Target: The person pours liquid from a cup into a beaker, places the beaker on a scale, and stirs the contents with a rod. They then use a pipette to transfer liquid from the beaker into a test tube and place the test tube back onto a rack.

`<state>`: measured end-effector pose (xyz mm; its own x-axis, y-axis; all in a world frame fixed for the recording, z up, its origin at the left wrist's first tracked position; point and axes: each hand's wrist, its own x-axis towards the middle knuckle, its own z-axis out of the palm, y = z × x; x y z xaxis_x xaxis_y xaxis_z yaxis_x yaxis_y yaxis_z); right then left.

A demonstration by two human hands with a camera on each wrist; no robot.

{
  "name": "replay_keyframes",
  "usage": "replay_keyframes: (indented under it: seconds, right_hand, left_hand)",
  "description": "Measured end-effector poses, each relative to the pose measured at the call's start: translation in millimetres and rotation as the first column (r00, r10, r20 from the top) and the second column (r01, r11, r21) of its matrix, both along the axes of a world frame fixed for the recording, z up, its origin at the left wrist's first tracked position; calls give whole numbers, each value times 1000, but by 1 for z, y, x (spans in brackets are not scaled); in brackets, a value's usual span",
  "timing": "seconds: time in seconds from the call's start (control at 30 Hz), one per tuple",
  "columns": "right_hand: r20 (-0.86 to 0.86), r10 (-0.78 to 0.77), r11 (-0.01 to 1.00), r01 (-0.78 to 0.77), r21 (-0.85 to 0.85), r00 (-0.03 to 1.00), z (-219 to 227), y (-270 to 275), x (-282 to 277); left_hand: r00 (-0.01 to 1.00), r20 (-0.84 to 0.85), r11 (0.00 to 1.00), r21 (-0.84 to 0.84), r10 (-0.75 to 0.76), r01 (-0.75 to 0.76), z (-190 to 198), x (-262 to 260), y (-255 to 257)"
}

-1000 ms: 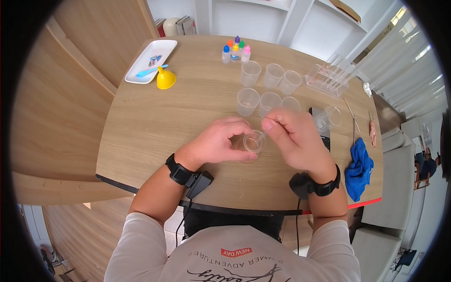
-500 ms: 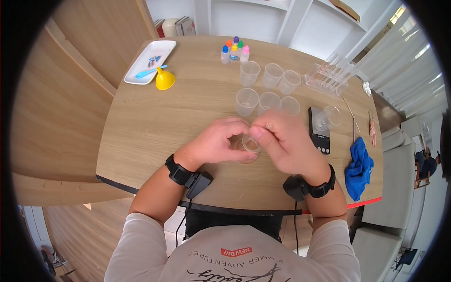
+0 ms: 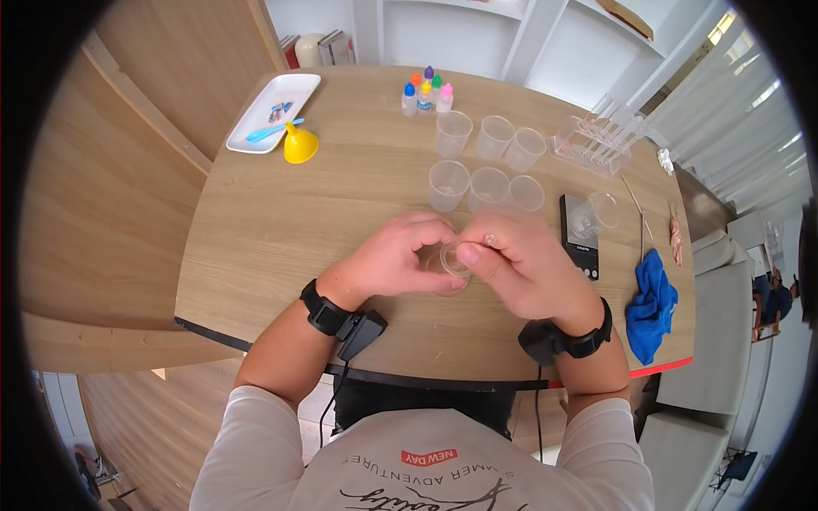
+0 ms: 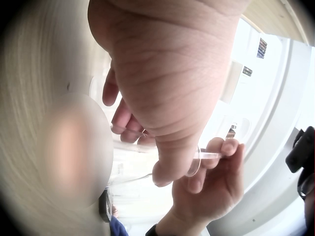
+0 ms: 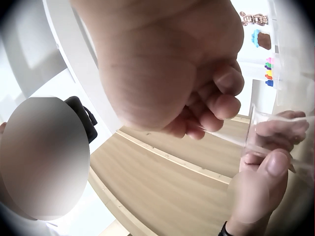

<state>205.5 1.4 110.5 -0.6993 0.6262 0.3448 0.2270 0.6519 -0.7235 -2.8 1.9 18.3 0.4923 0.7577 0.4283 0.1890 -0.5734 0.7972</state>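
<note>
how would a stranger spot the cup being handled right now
Over the wooden table, in its near half, find the left hand and right hand close together. The clear cup is between them. Unlike the other clear cups, it is gripped by the left hand.

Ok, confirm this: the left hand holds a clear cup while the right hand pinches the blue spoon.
Not the blue spoon: the left wrist view shows the right hand pinching a slender clear tool. The left hand does hold a clear cup.

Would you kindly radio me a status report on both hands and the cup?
Left hand gripping clear cup. Right hand pinching thin clear rod, angled into cup's mouth. Nothing visibly blocking; other cups stand beyond.
</note>
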Motion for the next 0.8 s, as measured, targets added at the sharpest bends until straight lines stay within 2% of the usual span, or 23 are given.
replay_keyframes:
  seconds: [0.13, 0.2, 0.23, 0.3, 0.33, 0.4, 0.43, 0.5, 0.53, 0.6, 0.73, 0.8]
  right_hand:
    - [30, -50, 994, 53, -96, 998, 2, 2, 5]
    - [-36, -178, 983, 180, 46, 983, -4, 4, 1]
    - [-36, -179, 983, 181, 46, 983, -5, 5, 0]
    - [-41, 7, 992, -2, 124, 999, -6, 7, -1]
    - [-42, 7, 992, -1, 123, 999, -4, 6, 1]
    - [20, -21, 999, 21, -41, 1000, 2, 3, 5]
    - [20, -18, 999, 19, -39, 1000, 2, 3, 4]
    - [18, -194, 979, 195, -53, 981, 2, 2, 2]
    - [17, -196, 979, 196, -54, 981, 0, 3, 0]
    - [-53, -63, 994, 67, 87, 997, -8, 6, -2]
    - [22, 3, 1000, -2, -11, 1000, 1, 6, 6]
    - [49, -155, 987, 157, -37, 987, 3, 5, 8]
  left_hand:
    - [1000, 0, 999, 31, -12, 12, 3, 0, 0]
    - [1000, 6, 1000, 31, -3, 3, 0, 0, 0]
    - [1000, 11, 999, 32, 6, -6, -2, 1, 0]
    - [1000, 3, 1000, 20, 6, -6, -1, 1, 0]
    - [1000, -5, 1000, 8, 7, -7, 0, 1, 0]
    - [1000, -3, 1000, 23, 3, -3, 0, 0, 0]
    - [1000, -1, 999, 38, 0, 0, 0, -1, 0]
    - [1000, 3, 999, 41, 6, -6, -2, 0, 1]
    - [1000, 7, 999, 42, 10, -10, -3, 0, 1]
    - [1000, 8, 1000, 21, 1, -1, -2, 0, 1]
    - [1000, -17, 1000, 31, 6, -5, 2, -1, 0]
    - [1000, -11, 999, 37, 8, -8, 2, 0, 0]
